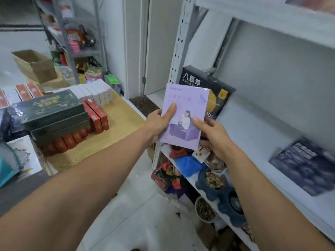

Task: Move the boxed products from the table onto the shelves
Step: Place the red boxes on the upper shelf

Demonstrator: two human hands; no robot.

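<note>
A flat lilac box [186,105] with a drawing of a seated figure is held upright in front of the white shelf [253,134]. My left hand [159,122] grips its left edge, thumb on the front. My right hand [212,134] pinches its lower right corner. On the shelf behind it stands a black box with white characters [197,78]. A dark blue-black box [304,165] lies flat further right on the shelf. The wooden table [117,122] at the left carries dark green boxes [52,113], red boxes [97,115] and white boxes [96,91].
The shelf's perforated white upright [179,42] stands just left of the held box. The lower shelf holds bowls of dried goods [213,178] and a blue bag [188,165]. A cardboard carton [34,64] and a second stocked rack [72,33] stand at the back left.
</note>
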